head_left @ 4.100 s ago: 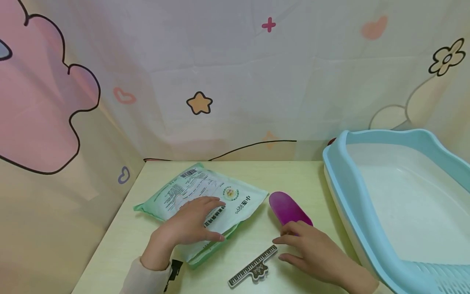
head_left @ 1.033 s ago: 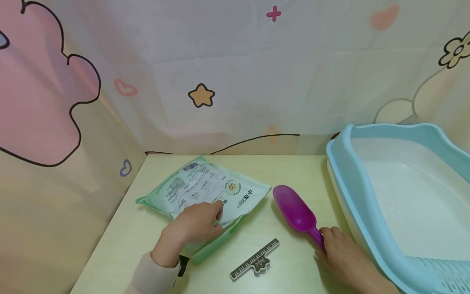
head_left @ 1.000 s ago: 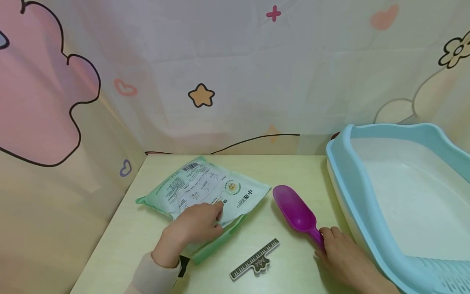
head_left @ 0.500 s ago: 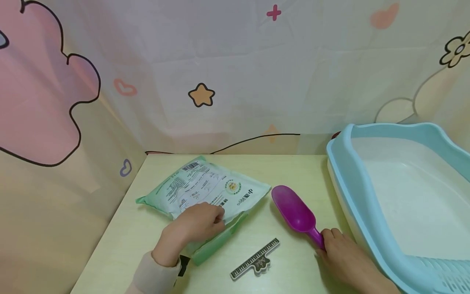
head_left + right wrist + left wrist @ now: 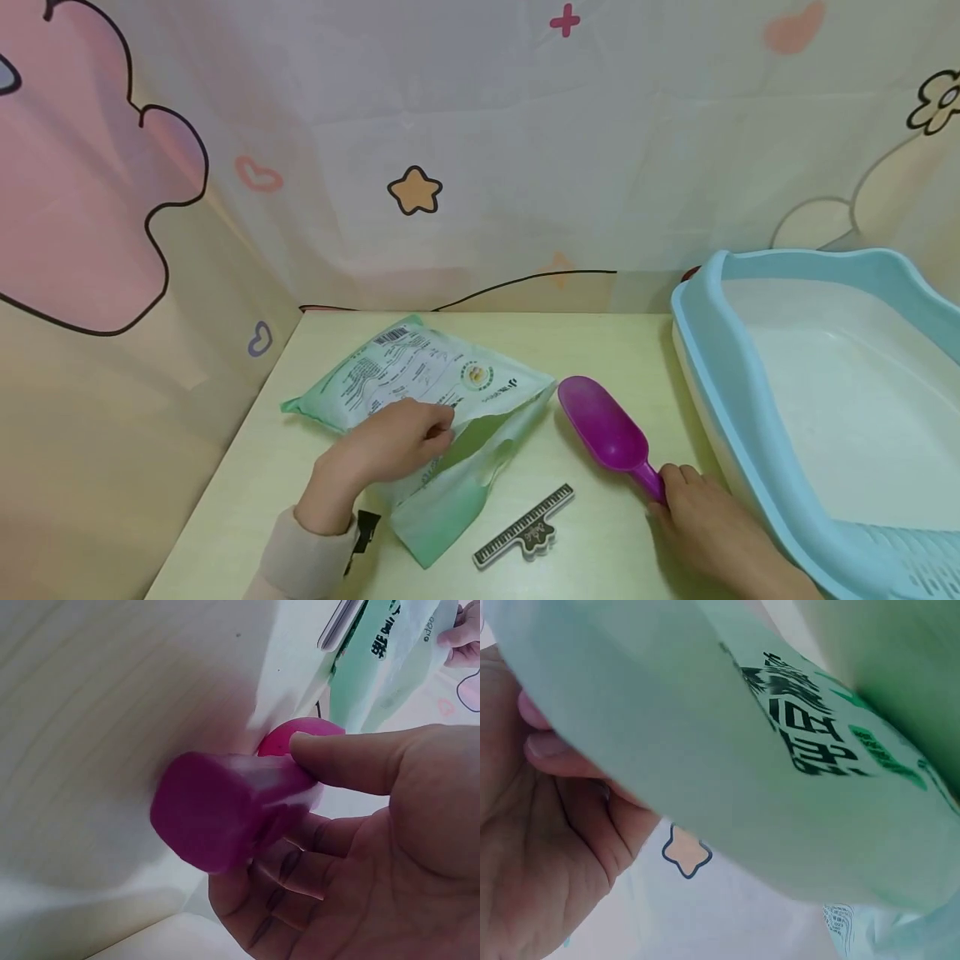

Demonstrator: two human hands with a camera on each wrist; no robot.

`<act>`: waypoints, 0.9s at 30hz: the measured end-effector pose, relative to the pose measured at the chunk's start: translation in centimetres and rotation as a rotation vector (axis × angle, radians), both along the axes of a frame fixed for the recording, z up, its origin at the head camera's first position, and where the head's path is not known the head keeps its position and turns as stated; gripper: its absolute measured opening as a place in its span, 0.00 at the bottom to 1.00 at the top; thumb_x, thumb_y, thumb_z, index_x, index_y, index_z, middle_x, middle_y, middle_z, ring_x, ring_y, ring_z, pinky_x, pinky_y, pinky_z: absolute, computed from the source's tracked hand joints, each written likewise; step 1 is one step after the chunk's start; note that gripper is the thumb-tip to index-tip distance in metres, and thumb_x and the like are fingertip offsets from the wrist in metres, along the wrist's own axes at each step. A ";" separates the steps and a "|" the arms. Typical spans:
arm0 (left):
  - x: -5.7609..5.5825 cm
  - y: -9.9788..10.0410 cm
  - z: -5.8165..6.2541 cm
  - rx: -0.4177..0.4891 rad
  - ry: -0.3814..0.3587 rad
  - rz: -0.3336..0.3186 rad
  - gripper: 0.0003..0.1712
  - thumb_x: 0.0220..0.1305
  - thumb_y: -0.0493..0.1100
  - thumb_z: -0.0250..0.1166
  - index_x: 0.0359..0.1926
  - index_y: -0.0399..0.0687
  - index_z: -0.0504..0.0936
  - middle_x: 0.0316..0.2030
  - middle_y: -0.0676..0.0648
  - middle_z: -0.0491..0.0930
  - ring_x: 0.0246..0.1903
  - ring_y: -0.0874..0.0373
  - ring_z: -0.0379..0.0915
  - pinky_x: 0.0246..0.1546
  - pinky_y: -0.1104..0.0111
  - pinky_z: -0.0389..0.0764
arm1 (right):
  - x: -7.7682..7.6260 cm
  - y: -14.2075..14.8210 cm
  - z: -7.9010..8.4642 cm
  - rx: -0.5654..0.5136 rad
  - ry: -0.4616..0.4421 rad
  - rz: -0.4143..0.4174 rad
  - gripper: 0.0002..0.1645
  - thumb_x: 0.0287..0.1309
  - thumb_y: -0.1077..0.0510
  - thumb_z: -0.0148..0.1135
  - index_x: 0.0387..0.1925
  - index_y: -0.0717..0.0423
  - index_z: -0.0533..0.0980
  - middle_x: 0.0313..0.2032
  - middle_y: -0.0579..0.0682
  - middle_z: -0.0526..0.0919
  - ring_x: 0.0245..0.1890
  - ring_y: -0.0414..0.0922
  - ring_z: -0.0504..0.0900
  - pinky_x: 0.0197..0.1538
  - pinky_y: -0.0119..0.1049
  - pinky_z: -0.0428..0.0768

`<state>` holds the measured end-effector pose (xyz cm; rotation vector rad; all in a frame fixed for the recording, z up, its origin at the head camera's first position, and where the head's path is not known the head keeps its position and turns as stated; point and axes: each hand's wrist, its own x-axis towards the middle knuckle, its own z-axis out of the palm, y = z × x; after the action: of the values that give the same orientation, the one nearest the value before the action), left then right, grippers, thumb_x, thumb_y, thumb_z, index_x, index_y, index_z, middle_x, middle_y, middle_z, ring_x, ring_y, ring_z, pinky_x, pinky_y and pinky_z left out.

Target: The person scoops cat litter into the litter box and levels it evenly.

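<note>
a printed green-and-white plastic bag (image 5: 405,375) gapes at its near side on a pale wooden desk (image 5: 600,342), its mouth spread wide where, half a second ago, the edge lay folded almost flat. the left hand (image 5: 397,437) keeps hold of the upper film, fingers (image 5: 551,746) curled and pinching its edge, while the lower flap now spreads down over the desk toward a ruler-patterned clip (image 5: 523,527) that lies just apart from it. the right hand (image 5: 701,517) clasps the handle of a purple scoop (image 5: 603,425), thumb above and fingers curled below; its bowl points at the bag's right corner, just beside it, though whether the two touch is hard to tell. hand and scoop have hardly shifted. at right stands a pale-blue-rimmed litter box (image 5: 731,367), near the right hand. the parted mouth appears to give a way into the bag, judged ready enough for a scoop if the film is held up; what lies inside is not visible.
</note>
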<state>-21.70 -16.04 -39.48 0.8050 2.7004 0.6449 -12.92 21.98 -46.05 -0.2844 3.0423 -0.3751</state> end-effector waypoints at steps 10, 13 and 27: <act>-0.3 -0.4 0.4 0.010 0.037 -0.014 0.18 0.77 0.46 0.56 0.25 0.56 0.68 0.17 0.58 0.58 0.18 0.66 0.55 0.23 0.73 0.59 | -0.2 0.0 0.4 -0.069 -0.047 -0.036 0.08 0.71 0.60 0.58 0.42 0.62 0.69 0.24 0.49 0.69 0.24 0.44 0.66 0.28 0.35 0.68; -0.3 -0.4 0.4 0.017 0.036 -0.019 0.19 0.77 0.46 0.56 0.25 0.56 0.67 0.17 0.58 0.57 0.18 0.66 0.54 0.23 0.73 0.59 | -0.2 0.1 0.6 -0.083 -0.066 -0.048 0.09 0.72 0.61 0.56 0.46 0.64 0.69 0.27 0.49 0.70 0.25 0.44 0.68 0.29 0.34 0.69; -0.2 -0.1 -0.1 -0.010 -0.075 -0.034 0.18 0.79 0.47 0.55 0.26 0.57 0.69 0.18 0.57 0.59 0.20 0.64 0.57 0.25 0.71 0.61 | 0.6 -0.2 1.9 -0.171 -0.070 -0.107 0.10 0.76 0.58 0.52 0.48 0.62 0.69 0.25 0.49 0.69 0.22 0.43 0.67 0.24 0.34 0.67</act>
<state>-21.88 -16.10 -39.57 0.8064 2.6149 0.6406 -12.28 21.78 -44.12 -0.1148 2.9683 -0.6398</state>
